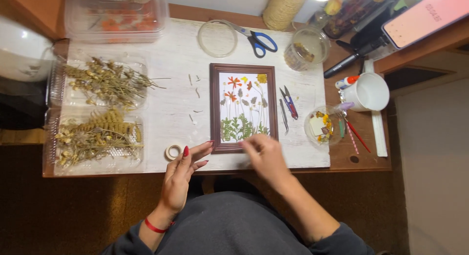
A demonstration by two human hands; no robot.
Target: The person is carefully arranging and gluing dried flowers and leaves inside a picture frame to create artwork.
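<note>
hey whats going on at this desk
A person sits at a white board laid on a desk, both hands at the near edge of a brown picture frame that holds pressed flowers and ferns. The left hand rests open by the frame's corner, beside a small roll of tape. The right hand is blurred over the frame's lower edge. Trays of dried plants lie at left; scissors and tweezers are nearby.
</note>
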